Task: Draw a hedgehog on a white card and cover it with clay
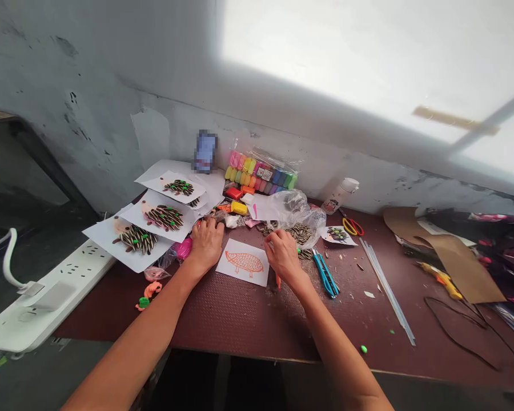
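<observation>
A white card (243, 262) with an orange hedgehog-like outline lies on the table between my hands. My left hand (207, 244) rests palm down by its upper left corner, fingers bent and slightly apart over small clay packets, with nothing visible in them. At the card's right edge, the fingers of my right hand (283, 253) are pinched together; their tips hide whatever they hold. An orange stick-like thing (278, 281) shows beneath this hand, and I cannot tell if the hand touches it. Striped sunflower seeds (298, 233) lie just beyond, partly under a clear plastic bag (297, 206).
Finished hedgehog cards (132, 251) overlap at left beside a white power strip (51, 297). Coloured clay packs (261, 174) and a phone (205, 151) stand at the wall. Rightward are a blue cutter (325, 275), scissors (352, 225), glue sticks (388, 291), a bottle (340, 195) and a glue gun (443, 281).
</observation>
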The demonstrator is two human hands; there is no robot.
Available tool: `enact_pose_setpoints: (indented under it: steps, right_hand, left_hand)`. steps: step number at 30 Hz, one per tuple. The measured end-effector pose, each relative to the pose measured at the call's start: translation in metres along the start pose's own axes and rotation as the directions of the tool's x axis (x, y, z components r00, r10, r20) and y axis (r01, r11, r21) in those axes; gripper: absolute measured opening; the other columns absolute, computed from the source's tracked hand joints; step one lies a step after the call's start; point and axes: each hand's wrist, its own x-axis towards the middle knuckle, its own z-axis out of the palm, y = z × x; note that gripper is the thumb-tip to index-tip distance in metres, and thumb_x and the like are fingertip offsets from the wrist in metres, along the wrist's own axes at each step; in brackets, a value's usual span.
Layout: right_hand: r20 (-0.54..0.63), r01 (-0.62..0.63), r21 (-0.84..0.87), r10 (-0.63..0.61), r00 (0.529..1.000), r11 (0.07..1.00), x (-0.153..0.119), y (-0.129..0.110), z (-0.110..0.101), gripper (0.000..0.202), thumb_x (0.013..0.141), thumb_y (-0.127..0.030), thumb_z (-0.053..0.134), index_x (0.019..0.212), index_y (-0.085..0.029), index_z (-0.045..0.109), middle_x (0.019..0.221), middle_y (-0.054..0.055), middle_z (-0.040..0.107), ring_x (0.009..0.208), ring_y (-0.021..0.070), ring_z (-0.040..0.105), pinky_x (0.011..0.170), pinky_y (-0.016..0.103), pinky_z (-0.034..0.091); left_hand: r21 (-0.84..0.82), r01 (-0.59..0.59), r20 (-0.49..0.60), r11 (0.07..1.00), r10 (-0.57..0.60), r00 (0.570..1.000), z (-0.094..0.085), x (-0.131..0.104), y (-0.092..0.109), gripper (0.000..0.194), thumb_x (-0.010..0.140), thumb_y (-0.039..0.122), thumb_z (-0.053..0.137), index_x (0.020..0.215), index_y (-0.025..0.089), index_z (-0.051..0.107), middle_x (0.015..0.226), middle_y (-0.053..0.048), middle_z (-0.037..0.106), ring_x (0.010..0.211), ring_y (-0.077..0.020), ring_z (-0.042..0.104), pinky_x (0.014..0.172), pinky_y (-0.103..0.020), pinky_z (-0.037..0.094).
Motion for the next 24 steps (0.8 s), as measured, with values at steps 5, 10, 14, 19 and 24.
enact_pose_setpoints:
  steps: [5,10,14,19,24]
  right_hand:
    - [0.027,0.009,-0.027,-0.008,1.0,1.0,0.004,-0.015,0.004,0.022,0.099,-0.021,0.05,0.106,-0.017,0.07,0.114,0.012,0.067,0.105,0.0257,0.056,0.091,0.035,0.038]
    - [0.234,0.0,-0.15,0.036,0.972,0.989,0.006,-0.021,0.012,0.027,0.1,-0.018,0.046,0.116,-0.016,0.068,0.117,0.014,0.067,0.11,0.0275,0.056,0.088,0.036,0.037]
    - [0.278,0.003,-0.175,0.046,0.959,0.985,0.011,-0.019,0.016,0.029,0.102,-0.017,0.042,0.114,-0.016,0.068,0.118,0.013,0.066,0.11,0.0268,0.055,0.086,0.034,0.037]
    - [0.278,0.009,-0.133,0.028,0.96,0.991,0.015,-0.015,0.019,0.024,0.102,-0.023,0.048,0.111,-0.016,0.069,0.117,0.012,0.066,0.109,0.0261,0.055,0.088,0.034,0.037]
    - [0.279,-0.025,-0.073,0.044,0.959,0.997,0.016,-0.014,0.022,0.022,0.099,-0.022,0.051,0.105,-0.017,0.072,0.114,0.012,0.066,0.107,0.0247,0.055,0.088,0.032,0.037]
  left_hand:
    - [0.024,0.022,0.055,0.999,-0.023,0.998,-0.01,-0.002,0.003,0.043,0.091,0.002,0.032,0.114,0.01,0.068,0.119,-0.023,0.062,0.108,-0.0383,0.06,0.085,-0.051,0.048]
    - [-0.014,-0.005,-0.01,1.0,0.005,1.0,-0.006,-0.001,-0.002,0.041,0.089,0.002,0.036,0.111,0.011,0.07,0.118,-0.023,0.063,0.107,-0.0387,0.059,0.084,-0.052,0.048]
    - [-0.101,-0.11,-0.106,0.989,0.1,0.989,0.003,0.004,-0.007,0.036,0.086,0.003,0.042,0.105,0.011,0.071,0.114,-0.02,0.065,0.107,-0.036,0.059,0.092,-0.049,0.048]
    - [-0.373,-0.182,-0.238,0.91,0.096,0.967,0.017,0.012,-0.013,0.042,0.074,0.006,0.053,0.111,0.014,0.069,0.113,-0.014,0.064,0.109,-0.0318,0.06,0.1,-0.046,0.049]
    - [-0.575,-0.204,-0.298,0.793,0.029,0.954,0.023,0.017,-0.016,0.037,0.074,0.011,0.057,0.109,0.015,0.069,0.11,-0.012,0.065,0.109,-0.029,0.062,0.101,-0.044,0.05]
